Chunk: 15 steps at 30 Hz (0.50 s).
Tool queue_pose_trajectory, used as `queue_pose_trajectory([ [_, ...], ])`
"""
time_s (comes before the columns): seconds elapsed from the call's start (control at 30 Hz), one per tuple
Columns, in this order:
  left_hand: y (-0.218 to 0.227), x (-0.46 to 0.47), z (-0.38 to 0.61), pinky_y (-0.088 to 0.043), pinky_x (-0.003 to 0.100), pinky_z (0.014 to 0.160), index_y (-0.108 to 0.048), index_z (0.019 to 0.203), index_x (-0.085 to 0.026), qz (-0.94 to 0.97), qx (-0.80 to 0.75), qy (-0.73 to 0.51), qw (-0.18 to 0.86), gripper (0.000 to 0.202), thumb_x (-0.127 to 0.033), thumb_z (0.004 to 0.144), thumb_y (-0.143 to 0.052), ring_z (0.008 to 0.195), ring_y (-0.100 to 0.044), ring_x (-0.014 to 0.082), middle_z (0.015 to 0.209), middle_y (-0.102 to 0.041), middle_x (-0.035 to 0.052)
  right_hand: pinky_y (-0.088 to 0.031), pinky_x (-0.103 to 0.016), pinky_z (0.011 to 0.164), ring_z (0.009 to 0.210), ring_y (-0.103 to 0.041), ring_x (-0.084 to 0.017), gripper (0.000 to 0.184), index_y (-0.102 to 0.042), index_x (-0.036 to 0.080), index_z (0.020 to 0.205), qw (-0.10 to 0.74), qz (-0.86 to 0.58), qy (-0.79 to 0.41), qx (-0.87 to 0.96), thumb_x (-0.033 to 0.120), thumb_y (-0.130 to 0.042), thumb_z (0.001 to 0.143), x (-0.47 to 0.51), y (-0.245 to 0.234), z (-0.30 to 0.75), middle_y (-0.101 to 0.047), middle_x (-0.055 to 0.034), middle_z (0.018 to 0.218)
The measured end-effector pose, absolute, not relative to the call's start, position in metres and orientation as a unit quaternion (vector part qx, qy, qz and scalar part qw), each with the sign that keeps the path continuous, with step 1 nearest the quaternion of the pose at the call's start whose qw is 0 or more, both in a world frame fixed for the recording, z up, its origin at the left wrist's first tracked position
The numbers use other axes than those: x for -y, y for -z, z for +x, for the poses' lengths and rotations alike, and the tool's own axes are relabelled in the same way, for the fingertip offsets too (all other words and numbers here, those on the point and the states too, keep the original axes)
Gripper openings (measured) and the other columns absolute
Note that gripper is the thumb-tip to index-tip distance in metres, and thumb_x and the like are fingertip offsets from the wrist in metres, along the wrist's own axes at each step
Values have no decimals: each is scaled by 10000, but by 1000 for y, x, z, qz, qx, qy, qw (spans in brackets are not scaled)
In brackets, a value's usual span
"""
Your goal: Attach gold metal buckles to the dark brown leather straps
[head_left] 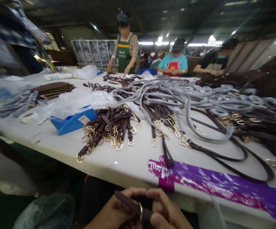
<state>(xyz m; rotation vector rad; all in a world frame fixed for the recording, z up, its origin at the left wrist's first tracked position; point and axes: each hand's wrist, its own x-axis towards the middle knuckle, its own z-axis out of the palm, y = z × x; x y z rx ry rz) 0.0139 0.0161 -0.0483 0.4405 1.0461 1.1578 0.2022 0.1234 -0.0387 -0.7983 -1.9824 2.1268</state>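
Observation:
Both my hands are low at the bottom edge, below the table's front. My left hand [114,213] and my right hand [167,211] are closed together on one dark brown strap [128,201] with a gold ring [140,212] on it. The fingers pinch the strap between them. On the white table [133,159] just beyond lies a pile of short brown straps with gold clasps [109,127]. A long brown strap [223,159] loops to the right of it.
A blue tape dispenser [73,121] sits left of the pile. Grey straps [187,95] cover the table's middle. Purple tape [211,181] runs along the front edge. Three people work at the far side. A plastic bag [44,211] lies below left.

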Motion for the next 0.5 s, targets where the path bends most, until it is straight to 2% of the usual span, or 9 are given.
queue_pose_trajectory([
  [0.1, 61, -17, 22, -311, 192, 475, -584, 1300, -181, 233, -467, -514, 680, 749, -567, 705, -823, 470, -458, 85, 597, -536, -46, -298, -277, 555, 583, -448, -168, 1052, -374, 155, 1374, 80, -304, -596, 739, 912, -552, 666, -116, 46, 197, -497, 44, 709],
  [0.2, 75, -19, 30, -293, 196, 511, -575, 1292, -148, 260, -464, -495, 687, 850, -639, 645, -827, 530, -433, 93, 622, -537, -32, -315, -303, 573, 612, -570, -241, 1084, -385, 138, 1400, 40, -329, -535, 777, 882, -604, 644, -107, 49, 190, -619, -32, 782],
  [0.3, 83, -18, 37, -339, 221, 567, -571, 1298, -159, 252, -510, -481, 667, 787, -610, 695, -797, 604, -471, 130, 666, -554, -13, -346, -308, 565, 648, -665, -307, 980, -364, 169, 1440, 21, -336, -494, 802, 699, -710, 693, -103, 43, 184, -701, -85, 858],
  [0.37, 85, -16, 38, -371, 238, 600, -541, 1339, -183, 265, -539, -473, 645, 726, -567, 760, -752, 637, -490, 147, 707, -569, -5, -366, -302, 546, 637, -694, -318, 945, -341, 197, 1459, 36, -334, -474, 814, 533, -776, 691, -101, 40, 182, -723, -72, 848],
  [0.43, 89, -14, 37, -402, 254, 627, -508, 1374, -192, 296, -553, -455, 632, 703, -545, 800, -707, 673, -537, 174, 758, -618, 18, -387, -303, 523, 605, -703, -317, 917, -345, 192, 1456, 61, -326, -444, 832, 380, -785, 673, -100, 39, 182, -730, -54, 807],
  [0.5, 95, -12, 36, -427, 268, 640, -503, 1379, -186, 318, -564, -440, 622, 683, -538, 820, -673, 684, -581, 199, 762, -650, 31, -421, -317, 503, 576, -701, -312, 864, -381, 152, 1430, 86, -309, -409, 855, 301, -751, 664, -98, 42, 182, -736, -65, 803],
])
